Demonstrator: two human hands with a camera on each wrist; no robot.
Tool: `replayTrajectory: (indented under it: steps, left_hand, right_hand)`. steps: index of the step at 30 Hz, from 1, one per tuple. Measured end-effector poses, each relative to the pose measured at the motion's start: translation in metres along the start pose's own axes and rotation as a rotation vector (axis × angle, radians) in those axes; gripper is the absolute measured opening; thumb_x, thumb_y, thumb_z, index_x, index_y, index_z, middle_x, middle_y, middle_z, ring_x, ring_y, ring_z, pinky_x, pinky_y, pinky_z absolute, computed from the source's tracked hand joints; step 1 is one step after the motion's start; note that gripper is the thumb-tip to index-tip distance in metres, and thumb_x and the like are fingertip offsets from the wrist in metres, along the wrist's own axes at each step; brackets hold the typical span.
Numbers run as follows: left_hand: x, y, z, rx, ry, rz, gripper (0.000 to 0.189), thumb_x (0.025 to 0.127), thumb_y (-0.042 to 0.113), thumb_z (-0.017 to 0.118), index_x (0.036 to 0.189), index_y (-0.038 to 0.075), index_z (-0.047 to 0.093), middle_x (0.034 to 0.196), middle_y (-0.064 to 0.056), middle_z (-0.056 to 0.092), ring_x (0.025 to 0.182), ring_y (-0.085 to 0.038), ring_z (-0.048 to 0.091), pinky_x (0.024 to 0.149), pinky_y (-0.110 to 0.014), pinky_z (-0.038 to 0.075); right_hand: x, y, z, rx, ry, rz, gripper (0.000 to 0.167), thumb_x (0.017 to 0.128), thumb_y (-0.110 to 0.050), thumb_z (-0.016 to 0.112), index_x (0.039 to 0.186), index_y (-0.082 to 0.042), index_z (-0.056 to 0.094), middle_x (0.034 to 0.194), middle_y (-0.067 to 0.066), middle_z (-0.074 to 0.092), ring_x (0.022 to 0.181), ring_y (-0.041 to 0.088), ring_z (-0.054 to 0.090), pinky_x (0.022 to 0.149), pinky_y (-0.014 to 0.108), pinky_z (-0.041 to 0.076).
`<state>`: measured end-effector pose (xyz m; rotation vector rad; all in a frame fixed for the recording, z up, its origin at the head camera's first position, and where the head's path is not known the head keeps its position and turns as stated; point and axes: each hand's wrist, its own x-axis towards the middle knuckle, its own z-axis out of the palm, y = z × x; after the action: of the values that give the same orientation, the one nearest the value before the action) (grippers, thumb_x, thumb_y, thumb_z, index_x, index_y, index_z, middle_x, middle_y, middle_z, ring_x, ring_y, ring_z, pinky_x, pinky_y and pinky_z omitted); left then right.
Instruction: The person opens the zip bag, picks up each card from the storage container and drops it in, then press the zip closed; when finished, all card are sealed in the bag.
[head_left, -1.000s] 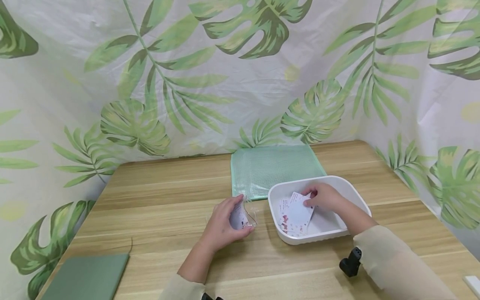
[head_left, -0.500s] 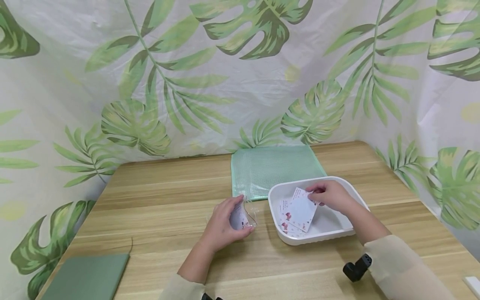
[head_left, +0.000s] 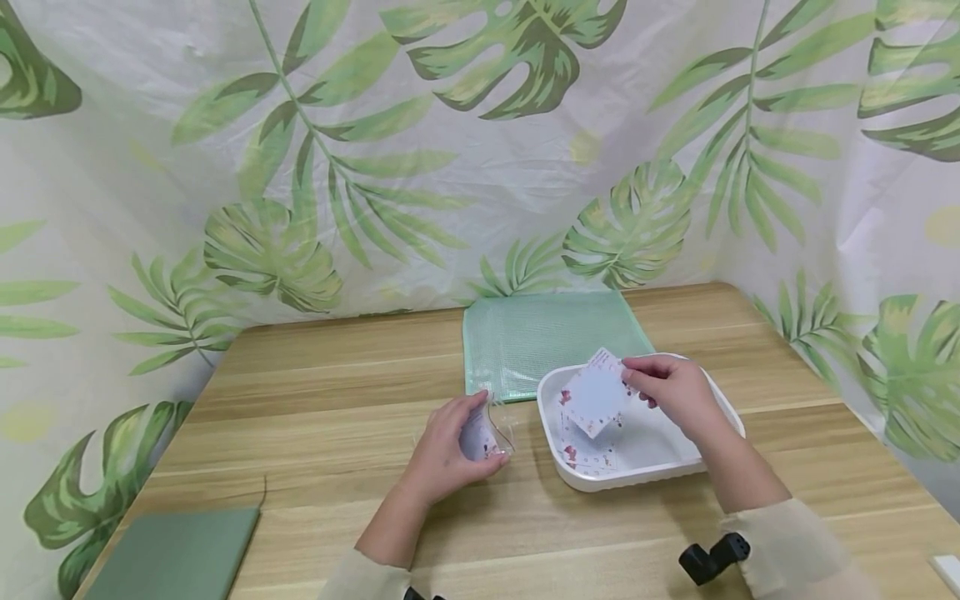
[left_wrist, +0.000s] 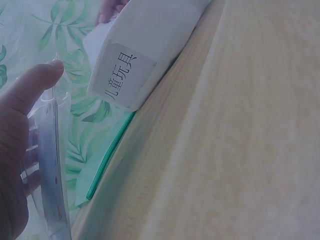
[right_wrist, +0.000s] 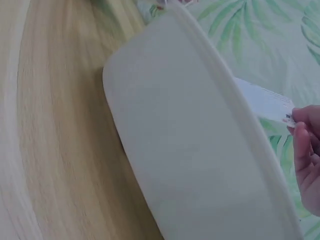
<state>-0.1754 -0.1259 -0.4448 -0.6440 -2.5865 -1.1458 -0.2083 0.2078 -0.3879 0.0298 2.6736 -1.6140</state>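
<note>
My right hand (head_left: 669,390) pinches a white printed card (head_left: 597,395) by its corner, tilted above the left part of a white plastic bin (head_left: 652,442). More cards (head_left: 588,450) with small red figures lie in the bin under it. In the right wrist view the held card (right_wrist: 264,102) shows past the bin's rim, thumb and fingertips at its edge. My left hand (head_left: 450,446) grips a clear plastic bag (left_wrist: 52,165) with cards inside, its mouth bowed wide toward the bin. Fingers show through the clear film in the left wrist view.
Behind the bin lies a green mesh zip pouch (head_left: 551,337). A dark green flat board (head_left: 176,550) is at the table's front left. The bin's side carries a label (left_wrist: 122,75). A leaf-print curtain (head_left: 480,167) stands at the table's back edge.
My right hand has lifted the card from the pile in the bin, raising and tilting it. The left hand and its bag have stayed in place.
</note>
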Motion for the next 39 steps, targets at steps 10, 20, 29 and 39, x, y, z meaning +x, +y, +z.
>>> replayTrajectory:
  steps: [10, 20, 29, 39]
  left_hand:
    - [0.0, 0.0, 0.0, -0.001, -0.006, -0.005, 0.085, 0.066, 0.039, 0.084, 0.139, 0.009, 0.051, 0.133, -0.009, 0.06, 0.122, -0.028, 0.055, 0.102, -0.053, 0.042]
    - [0.0, 0.0, 0.0, 0.005, 0.0, 0.02, 0.085, 0.065, 0.036, 0.085, 0.138, 0.007, 0.052, 0.132, -0.009, 0.061, 0.12, -0.028, 0.057, 0.104, -0.053, 0.04]
    - [0.0, -0.001, -0.001, 0.021, -0.004, 0.008, 0.087, 0.066, 0.037, 0.085, 0.14, 0.006, 0.051, 0.131, -0.01, 0.061, 0.119, -0.028, 0.057, 0.104, -0.053, 0.04]
    - [0.0, 0.002, -0.001, 0.034, -0.018, 0.013, 0.089, 0.065, 0.039, 0.086, 0.14, 0.006, 0.051, 0.132, -0.01, 0.061, 0.119, -0.027, 0.057, 0.104, -0.052, 0.039]
  right_hand:
    - [-0.026, -0.022, 0.026, 0.283, -0.015, -0.066, 0.04, 0.091, -0.003, 0.062, 0.128, 0.012, 0.055, 0.073, -0.01, 0.063, 0.064, 0.002, 0.064, 0.064, 0.021, 0.056]
    - [-0.039, -0.028, 0.062, 0.353, -0.003, 0.011, 0.037, 0.09, -0.003, 0.064, 0.124, 0.008, 0.059, 0.074, -0.003, 0.063, 0.063, 0.005, 0.065, 0.064, 0.021, 0.056]
    - [-0.042, -0.029, 0.067, 0.317, -0.002, 0.026, 0.033, 0.089, -0.003, 0.065, 0.12, 0.007, 0.062, 0.074, 0.0, 0.063, 0.062, 0.007, 0.065, 0.062, 0.022, 0.056]
    - [-0.04, -0.036, 0.069, 0.292, -0.028, 0.021, 0.032, 0.09, -0.007, 0.065, 0.12, 0.004, 0.063, 0.081, 0.006, 0.064, 0.067, 0.009, 0.066, 0.066, 0.022, 0.057]
